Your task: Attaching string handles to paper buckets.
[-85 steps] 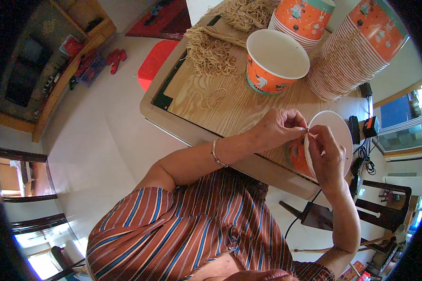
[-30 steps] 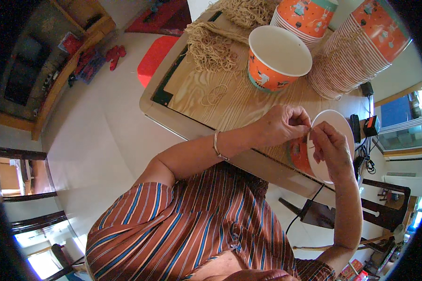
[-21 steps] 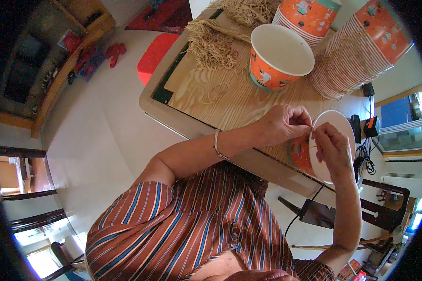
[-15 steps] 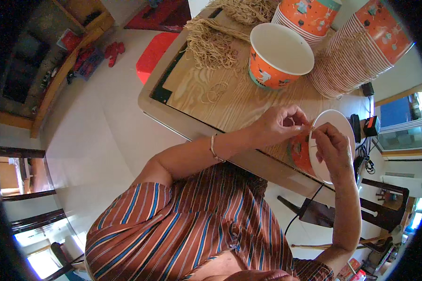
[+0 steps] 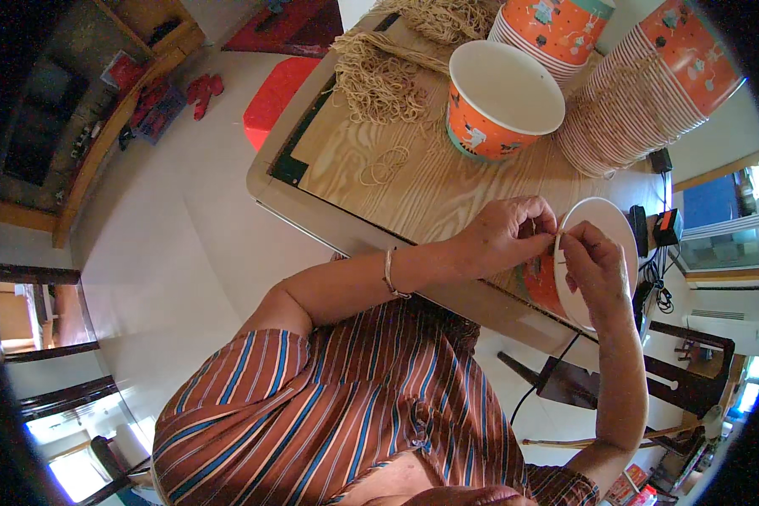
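An orange paper tub (image 5: 538,280) with a white rim lies tipped on its side at the table's near right edge, its mouth facing right. At the upper part of its rim, my left hand (image 5: 512,232) pinches thumb and forefinger together. My right hand (image 5: 599,268) reaches over the open mouth, its fingertips pinched at the same spot, almost touching the left ones. Whatever sits between the fingertips is too small to name. Loose loops of thin tan cord (image 5: 385,165) lie on the wood-grain table (image 5: 354,181), left of an upright orange tub (image 5: 489,142).
Tan cord bundles (image 5: 378,88) lie at the far left of the table. Nested stacks of orange tubs (image 5: 687,63) stand at the far right, cord strands draped over one. Black cables and a small black box (image 5: 668,228) are right of the tipped tub. A red stool (image 5: 270,105) stands beyond the table's left side.
My left hand and wrist have shifted slightly, the fingers closing more tightly by the rim. My right hand stays nearly in place. The tipped tub has barely moved.
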Demonstrator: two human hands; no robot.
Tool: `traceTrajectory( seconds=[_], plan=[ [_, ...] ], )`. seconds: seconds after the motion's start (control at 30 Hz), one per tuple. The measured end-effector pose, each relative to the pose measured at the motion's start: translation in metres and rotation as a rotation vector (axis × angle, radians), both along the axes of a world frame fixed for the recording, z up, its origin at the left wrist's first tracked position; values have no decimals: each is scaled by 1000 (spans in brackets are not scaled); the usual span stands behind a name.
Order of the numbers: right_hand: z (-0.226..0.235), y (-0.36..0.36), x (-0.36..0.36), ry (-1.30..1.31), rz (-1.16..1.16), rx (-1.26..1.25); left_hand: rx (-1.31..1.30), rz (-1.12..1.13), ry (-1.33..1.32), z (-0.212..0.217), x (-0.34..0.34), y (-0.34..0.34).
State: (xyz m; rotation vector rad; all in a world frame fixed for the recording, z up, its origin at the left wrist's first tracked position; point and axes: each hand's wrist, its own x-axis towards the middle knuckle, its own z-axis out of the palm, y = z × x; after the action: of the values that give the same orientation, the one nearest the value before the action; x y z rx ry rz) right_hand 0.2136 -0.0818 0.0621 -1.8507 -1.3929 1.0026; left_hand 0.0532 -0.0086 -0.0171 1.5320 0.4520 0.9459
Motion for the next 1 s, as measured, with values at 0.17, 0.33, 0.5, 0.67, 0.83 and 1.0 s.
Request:
traceTrajectory(
  seconds=[0.17,0.33,0.5,0.67,0.83,1.0],
  plan=[
    [1,0,-1,-40,-19,-33,-152,-100,-36,-7,-2,-2],
    [-6,-1,1,-111,-4,65,-356,-156,-71,-6,-4,-9],
    [-6,-4,-4,-208,31,236,-108,-16,-6,-17,1,-12],
    [-4,-5,-11,-290,14,319,-205,-15,43,-7,2,-15],
    [-1,-3,-15,-371,38,412,-219,22,87,2,1,-17],
    [-2,-2,-12,-355,27,374,-74,96,89,-3,2,-17]
  ],
)
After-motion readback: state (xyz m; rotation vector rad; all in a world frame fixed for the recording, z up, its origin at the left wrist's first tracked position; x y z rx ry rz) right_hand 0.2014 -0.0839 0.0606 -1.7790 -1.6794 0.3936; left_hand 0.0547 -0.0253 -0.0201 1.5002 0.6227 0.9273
